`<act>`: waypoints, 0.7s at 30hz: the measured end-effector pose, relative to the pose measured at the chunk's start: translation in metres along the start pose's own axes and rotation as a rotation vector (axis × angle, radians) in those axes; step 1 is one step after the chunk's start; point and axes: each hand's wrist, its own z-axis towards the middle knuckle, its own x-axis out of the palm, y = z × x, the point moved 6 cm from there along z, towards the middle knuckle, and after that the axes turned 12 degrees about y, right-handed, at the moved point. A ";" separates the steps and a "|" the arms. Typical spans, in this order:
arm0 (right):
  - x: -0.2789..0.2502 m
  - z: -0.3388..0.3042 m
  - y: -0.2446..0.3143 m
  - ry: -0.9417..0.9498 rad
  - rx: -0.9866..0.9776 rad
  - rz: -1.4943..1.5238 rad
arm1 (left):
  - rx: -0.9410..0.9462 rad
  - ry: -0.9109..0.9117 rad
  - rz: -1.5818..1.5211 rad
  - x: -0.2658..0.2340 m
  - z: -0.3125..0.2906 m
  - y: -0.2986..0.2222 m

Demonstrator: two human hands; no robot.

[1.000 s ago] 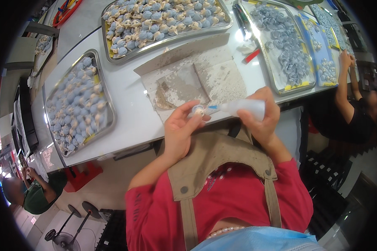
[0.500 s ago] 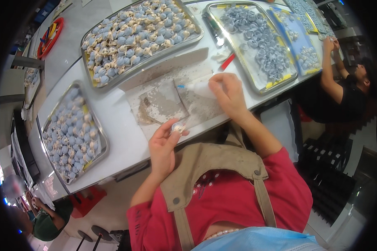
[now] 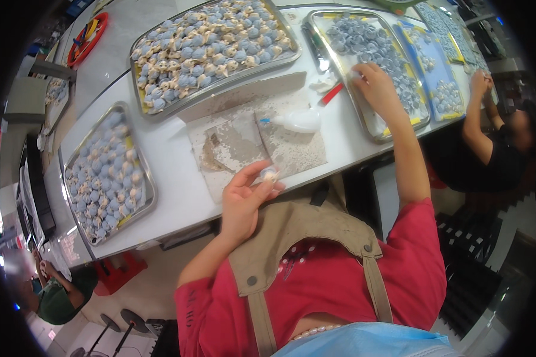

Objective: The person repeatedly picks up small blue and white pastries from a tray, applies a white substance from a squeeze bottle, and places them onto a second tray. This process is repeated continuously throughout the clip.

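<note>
My left hand [image 3: 244, 199] pinches a small cream and grey-blue figurine [image 3: 270, 174] near the table's front edge. My right hand [image 3: 376, 89] reaches over the left side of a metal tray [image 3: 382, 138] of small grey-blue cup-shaped pieces [image 3: 360, 35]. Its fingers are drawn together, and whatever is between them is too small to make out. Between the hands, a white squeeze bottle [image 3: 304, 121] with a blue tip lies on a stained cardboard sheet [image 3: 238, 140].
A large tray of figurines [image 3: 214, 50] stands behind the cardboard, and a smaller one [image 3: 104, 184] is at left. A red-handled tool [image 3: 332, 94] lies beside the cup tray. Beyond it are a blue tray [image 3: 441, 74] and a co-worker [image 3: 479, 131] at right.
My right hand has left the white bottle on the cardboard and moved right and away to the tray of cup pieces. My left hand still holds the figurine.
</note>
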 end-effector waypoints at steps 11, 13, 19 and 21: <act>0.029 -0.083 0.176 0.124 -0.468 0.867 | 0.118 0.129 -0.031 0.009 0.007 0.000; 0.031 -0.086 0.186 0.069 -0.490 0.767 | 0.121 0.150 -0.039 0.011 0.005 -0.002; 0.034 -0.091 0.191 -0.043 -0.450 0.597 | 0.193 0.113 0.046 0.001 0.000 -0.006; 0.036 -0.095 0.193 -0.096 -0.476 0.517 | 0.211 0.108 0.078 0.000 -0.001 -0.006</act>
